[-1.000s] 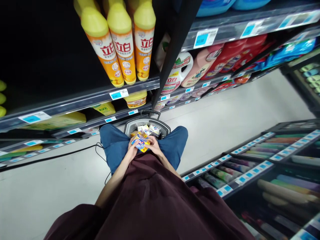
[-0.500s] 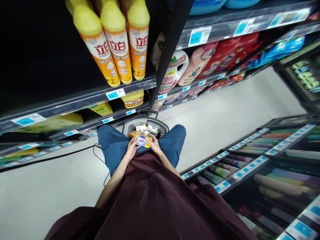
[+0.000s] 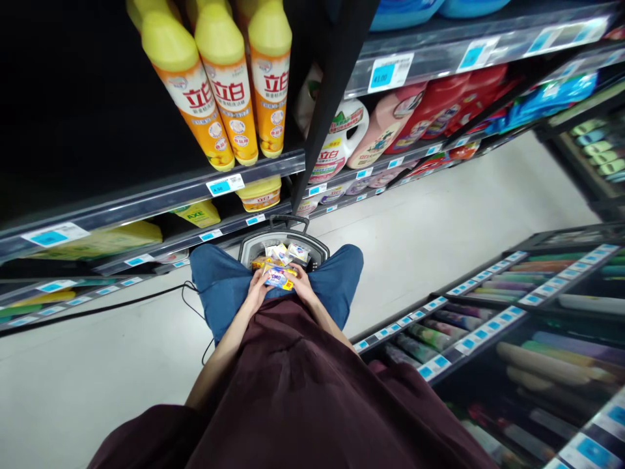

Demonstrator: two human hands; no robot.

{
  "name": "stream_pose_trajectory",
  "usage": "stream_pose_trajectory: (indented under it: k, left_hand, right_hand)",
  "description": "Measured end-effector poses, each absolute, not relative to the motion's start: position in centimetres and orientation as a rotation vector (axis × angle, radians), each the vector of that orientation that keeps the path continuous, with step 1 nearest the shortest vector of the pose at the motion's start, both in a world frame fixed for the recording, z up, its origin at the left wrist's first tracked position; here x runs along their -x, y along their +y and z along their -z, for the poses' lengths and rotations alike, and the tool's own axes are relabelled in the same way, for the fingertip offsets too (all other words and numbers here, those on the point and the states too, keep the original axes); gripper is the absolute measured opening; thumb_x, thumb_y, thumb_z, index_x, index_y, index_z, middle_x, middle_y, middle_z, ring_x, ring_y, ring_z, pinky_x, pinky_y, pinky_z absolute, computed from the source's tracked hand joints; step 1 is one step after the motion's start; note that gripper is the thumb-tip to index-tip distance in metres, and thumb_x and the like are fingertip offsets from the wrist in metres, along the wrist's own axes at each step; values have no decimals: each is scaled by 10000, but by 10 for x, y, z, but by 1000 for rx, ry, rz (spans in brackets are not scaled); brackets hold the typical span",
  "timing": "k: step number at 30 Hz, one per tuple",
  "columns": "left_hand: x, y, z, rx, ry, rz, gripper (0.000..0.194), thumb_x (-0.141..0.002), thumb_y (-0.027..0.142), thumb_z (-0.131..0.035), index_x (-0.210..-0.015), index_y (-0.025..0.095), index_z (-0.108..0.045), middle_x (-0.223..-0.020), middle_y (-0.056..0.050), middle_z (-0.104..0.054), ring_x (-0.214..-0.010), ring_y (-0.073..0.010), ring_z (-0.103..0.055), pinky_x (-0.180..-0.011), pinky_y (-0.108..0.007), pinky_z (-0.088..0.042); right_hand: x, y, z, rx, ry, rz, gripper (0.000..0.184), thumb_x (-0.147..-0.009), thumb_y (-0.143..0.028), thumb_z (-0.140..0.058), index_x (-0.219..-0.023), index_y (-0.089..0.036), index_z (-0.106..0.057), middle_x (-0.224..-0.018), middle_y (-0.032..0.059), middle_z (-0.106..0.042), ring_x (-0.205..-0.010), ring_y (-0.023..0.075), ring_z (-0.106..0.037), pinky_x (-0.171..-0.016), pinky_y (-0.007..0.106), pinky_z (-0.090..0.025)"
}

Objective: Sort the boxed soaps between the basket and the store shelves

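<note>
Between my knees, both hands grip a blue, white and yellow OMO soap bar pack (image 3: 277, 277). My left hand (image 3: 257, 287) is closed on its left end, and my right hand (image 3: 301, 284) on its right end. The printed side faces up toward me. Just beyond it stands a grey shopping basket (image 3: 250, 243) with a dark handle, partly hidden behind my hands and the pack. Inside the basket lie several small packs, among them a white one (image 3: 298, 252) and an orange-yellow one (image 3: 258, 262).
Shelves in front hold yellow-orange bottles (image 3: 228, 98) and a white detergent jug (image 3: 336, 140). A shelf rack (image 3: 469, 332) with rolled or tube-like goods stands at my right. A black cable (image 3: 146, 296) runs across the left side above the pale floor (image 3: 430, 215).
</note>
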State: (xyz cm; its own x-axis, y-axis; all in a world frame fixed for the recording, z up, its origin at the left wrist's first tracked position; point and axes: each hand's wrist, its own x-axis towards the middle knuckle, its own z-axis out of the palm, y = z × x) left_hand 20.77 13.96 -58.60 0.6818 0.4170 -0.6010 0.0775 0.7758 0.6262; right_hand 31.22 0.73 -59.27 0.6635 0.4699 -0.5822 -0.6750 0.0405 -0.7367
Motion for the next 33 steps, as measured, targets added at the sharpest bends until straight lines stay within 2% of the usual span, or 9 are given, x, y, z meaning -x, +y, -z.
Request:
stream_pose_trajectory:
  k: [8,16,25,33]
  left_hand:
    - [-204,139,586,-674,772,-256,504,-605,319,-912,-1048,245,-684,-1072,-2,-749,-993,-207,-688,-856,-308,-536]
    - [-199,141,592,-713,725,-271,550,-618,217,-877,-1124,269,-665,-1143,2,-737,-1055,-207,-684,-926,-319,-527]
    - [-198,141,592,-724,711,-267,599,-622,210,-868,-1178,273,-653,-1192,-18,-725,-1092,-226,-684,-921,-323,-548]
    - [-198,141,586,-715,720,-267,603,-609,176,-870,-1162,281,-655,-1176,-6,-722,-1052,-204,-683,-906,-304,-550]
  right_hand:
    - [-313,3,591,1225,55,-910,816,-504,-317,-954,-1235,-272,-594,-1039,8,-768,-972,261,-745,-930,412,-606]
    - [-314,1,586,1232,-69,-933,947,-458,-303,-973,-1300,-286,-541,-1105,24,-758,-1015,278,-736,-915,422,-612]
    - [-315,1,583,1225,-85,-944,934,-446,-292,-981,-1276,-286,-552,-1075,21,-763,-972,269,-743,-890,415,-615]
    - [-315,4,581,1226,-109,-931,906,-450,-295,-981,-1250,-289,-555,-1059,15,-754,-957,249,-737,-862,376,-610]
